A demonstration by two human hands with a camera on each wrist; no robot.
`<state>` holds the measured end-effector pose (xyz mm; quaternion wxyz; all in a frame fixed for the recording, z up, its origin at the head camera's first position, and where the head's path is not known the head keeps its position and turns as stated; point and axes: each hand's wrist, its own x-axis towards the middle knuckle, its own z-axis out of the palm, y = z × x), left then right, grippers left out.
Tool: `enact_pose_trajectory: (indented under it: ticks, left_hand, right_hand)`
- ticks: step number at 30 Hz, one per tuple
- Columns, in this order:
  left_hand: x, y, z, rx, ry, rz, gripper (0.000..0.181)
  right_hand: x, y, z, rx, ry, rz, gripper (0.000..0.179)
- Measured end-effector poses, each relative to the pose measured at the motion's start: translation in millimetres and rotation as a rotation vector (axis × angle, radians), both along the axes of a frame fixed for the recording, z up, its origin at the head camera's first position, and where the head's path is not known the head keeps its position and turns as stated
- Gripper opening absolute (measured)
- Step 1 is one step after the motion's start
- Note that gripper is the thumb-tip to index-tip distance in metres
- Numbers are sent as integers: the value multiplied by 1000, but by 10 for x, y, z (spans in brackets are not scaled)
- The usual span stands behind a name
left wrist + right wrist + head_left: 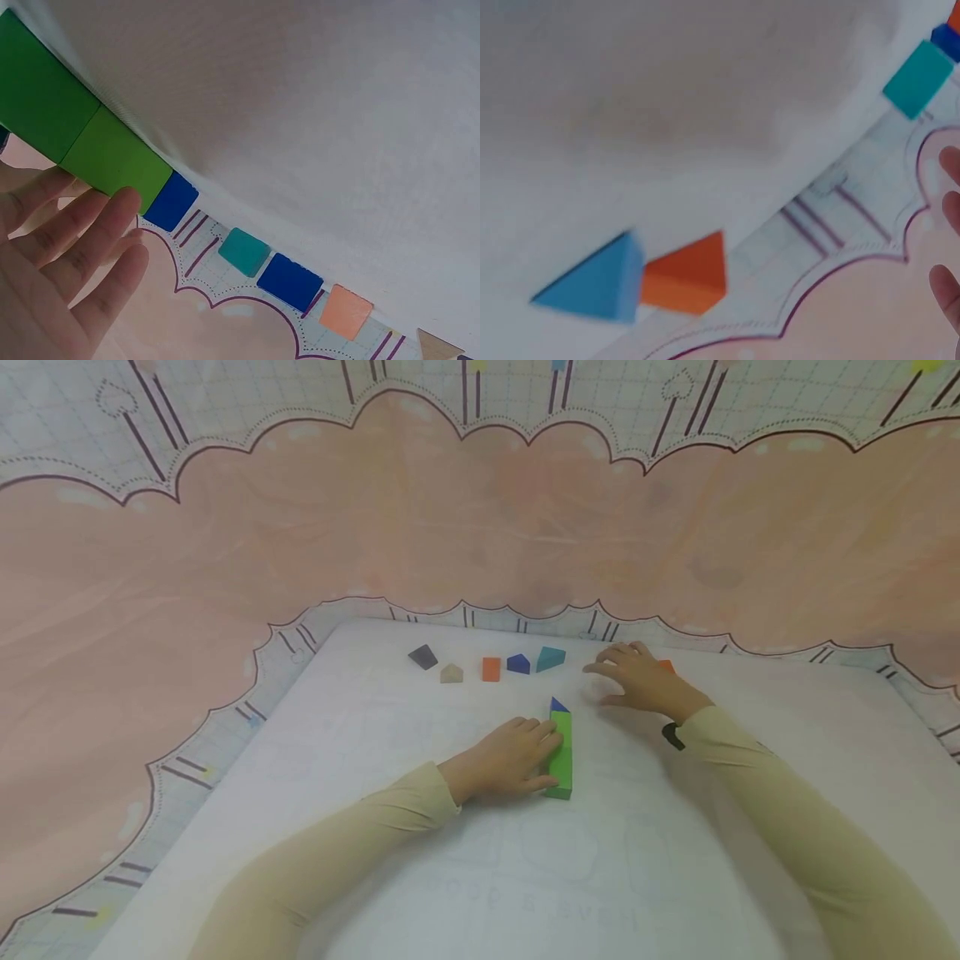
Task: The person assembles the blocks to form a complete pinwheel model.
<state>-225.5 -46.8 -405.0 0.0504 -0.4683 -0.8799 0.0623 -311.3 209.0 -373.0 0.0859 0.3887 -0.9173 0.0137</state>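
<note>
Two green blocks [560, 760] lie end to end in a row, with a small blue triangular block [558, 705] at the far end. Alongside the row is my left hand [510, 756], its extended fingertips touching the side of the green blocks; the left wrist view shows these fingers [105, 232] fairly straight. My right hand [637, 678] hovers over the table, fingers spread and holding nothing. Closest to its fingertips is a teal block [551, 658]. An orange block [667, 666] shows partly behind this hand, and the right wrist view has a light blue triangular block [592, 281] beside it.
Along the far part of the white table [360, 735] stand a dark grey block [423, 657], a beige block [452, 673], an orange-red block [491, 669] and a dark blue block [518, 664]. A patterned pink curtain [450, 527] hangs behind the table.
</note>
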Motion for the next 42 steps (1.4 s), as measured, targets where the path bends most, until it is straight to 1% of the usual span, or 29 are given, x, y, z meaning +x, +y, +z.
enact_pose_trajectory:
  ticks: [5,9,13,18,23,27,32,34,42]
  left_hand:
    - [9,5,13,-3,0,0,58]
    - [16,7,20,-2,-13,7,57]
    - [16,8,10,5,-12,7,57]
    - [15,4,2,4,-9,4,58]
    - [24,3,15,3,-19,9,58]
    - [34,4,30,3,-32,16,58]
    - [39,5,39,-1,-36,20,59]
    - [39,5,40,2,-41,21,59]
    - [35,9,32,-4,-40,23,59]
  right_hand:
    - [-39,313,3,4,48,-42,52]
    - [-49,493,21,28,94,-85,48]
    - [-44,614,35,15,94,-157,45]
    - [-74,737,-23,-7,59,-235,47]
    - [-123,823,-88,-8,16,-313,54]
    - [-162,860,-134,-1,17,-351,53]
    - [-209,861,-153,3,16,-385,52]
    - [-221,854,-150,7,2,-394,52]
    - [-264,815,-117,72,-43,-416,46]
